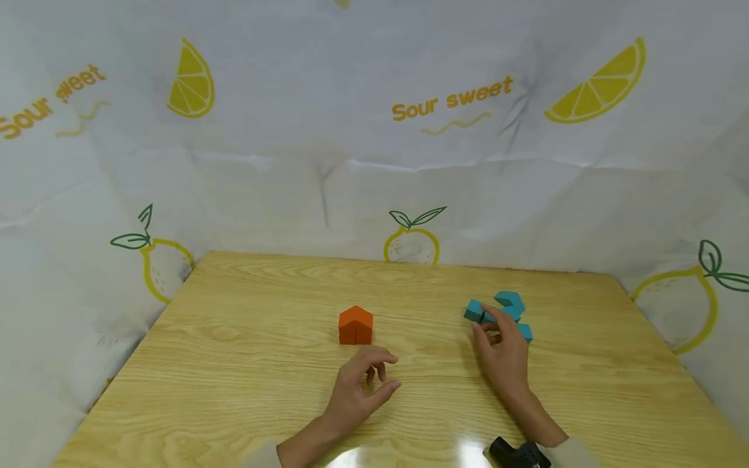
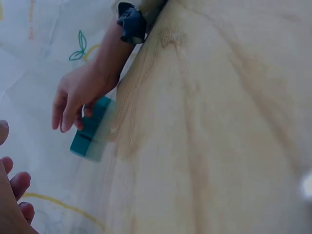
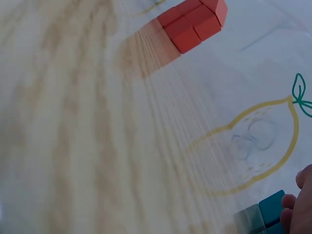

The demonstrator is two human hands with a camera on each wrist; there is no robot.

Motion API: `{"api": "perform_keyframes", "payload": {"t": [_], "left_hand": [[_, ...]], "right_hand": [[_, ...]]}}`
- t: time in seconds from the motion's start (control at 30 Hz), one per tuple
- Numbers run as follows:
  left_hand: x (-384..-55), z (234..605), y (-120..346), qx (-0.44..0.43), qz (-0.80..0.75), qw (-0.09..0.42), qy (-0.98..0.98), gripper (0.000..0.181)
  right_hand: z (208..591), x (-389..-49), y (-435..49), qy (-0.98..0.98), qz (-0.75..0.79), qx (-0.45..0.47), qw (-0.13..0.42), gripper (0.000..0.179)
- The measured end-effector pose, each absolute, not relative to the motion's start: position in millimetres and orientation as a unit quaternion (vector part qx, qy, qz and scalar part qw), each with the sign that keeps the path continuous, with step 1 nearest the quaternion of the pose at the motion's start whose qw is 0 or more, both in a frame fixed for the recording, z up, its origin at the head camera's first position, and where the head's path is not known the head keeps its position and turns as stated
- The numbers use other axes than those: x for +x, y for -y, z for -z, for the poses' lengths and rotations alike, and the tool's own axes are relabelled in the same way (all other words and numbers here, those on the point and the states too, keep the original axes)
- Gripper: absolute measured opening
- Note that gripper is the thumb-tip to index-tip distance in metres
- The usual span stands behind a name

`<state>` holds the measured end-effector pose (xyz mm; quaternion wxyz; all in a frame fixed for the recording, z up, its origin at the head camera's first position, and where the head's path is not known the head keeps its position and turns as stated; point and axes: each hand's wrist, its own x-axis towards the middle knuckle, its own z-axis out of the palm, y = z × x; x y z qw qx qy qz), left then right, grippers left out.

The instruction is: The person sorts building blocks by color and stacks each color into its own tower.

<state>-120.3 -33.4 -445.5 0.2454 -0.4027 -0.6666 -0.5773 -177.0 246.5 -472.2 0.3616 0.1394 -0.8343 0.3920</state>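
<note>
My left hand (image 1: 357, 393) hovers over the table in front of a small orange block shape (image 1: 355, 326) with a peaked top. Its thumb and fingers are apart with nothing between them. To the right, my right hand (image 1: 503, 351) is at a group of blue blocks, its thumb and index finger spread beside a small blue block (image 1: 473, 311). Part of the group is hidden behind that hand. An angular blue piece (image 1: 511, 301) lies just beyond it. In the left wrist view, the right hand's loosely bent fingers hang by a row of teal blocks (image 2: 87, 139).
The wood-grain table (image 1: 263, 364) is bounded at the back and sides by white sheeting (image 1: 304, 195) printed with lemons. A dark band (image 1: 517, 453) is on the right wrist. In the right wrist view, the orange shape (image 3: 192, 24) shows several joined pieces.
</note>
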Motion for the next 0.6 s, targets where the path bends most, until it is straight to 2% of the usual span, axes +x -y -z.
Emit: {"api": "perform_keyframes", "payload": {"t": [0.17,0.4,0.6], "left_hand": [[-121.2,439.8,21.1,-0.401,0.576,0.223,0.676,0.043],[-126.6,450.7,7.2,-0.404,0.575,0.188,0.686,0.036],[-131.2,442.9,-5.7,-0.399,0.566,0.168,0.701,0.034]], "right_hand": [[473.6,-185.0,-246.4,0.843,-0.383,0.113,0.36,0.044],[475.3,-185.9,-246.8,0.86,-0.401,0.079,0.304,0.045],[474.3,-186.0,-248.5,0.866,-0.421,0.061,0.263,0.045]]}}
